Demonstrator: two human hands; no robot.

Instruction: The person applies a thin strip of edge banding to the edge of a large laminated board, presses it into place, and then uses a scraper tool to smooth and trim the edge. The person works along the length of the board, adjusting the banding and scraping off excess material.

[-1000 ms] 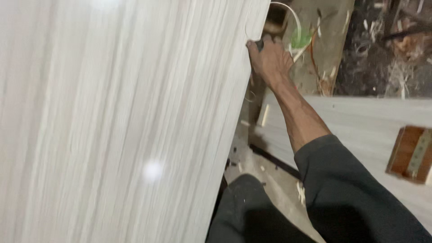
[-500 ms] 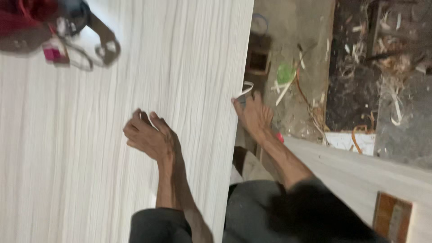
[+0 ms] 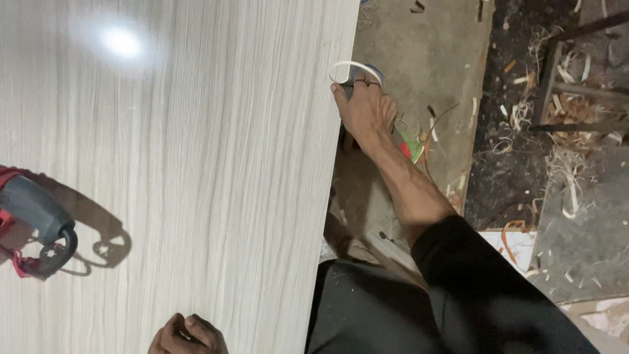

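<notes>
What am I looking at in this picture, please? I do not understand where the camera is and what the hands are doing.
The camera sits on a person's head and looks down, so you see that person's own arms and dark clothes from above. There is no machine here, only two bare hands.

The big pale surface is a board with a fine wood-grain pattern. A lamp makes the bright spot on it. A power tool, grey and red, lies on the board at the left edge.

The right hand is at the board's right edge. It seems to hold a small tool, and a thin white strip curls up beside its fingers. What the tool is, I cannot tell.

The left hand rests on the board at the bottom, half out of view.

To the right is the floor, covered with shavings.
</notes>
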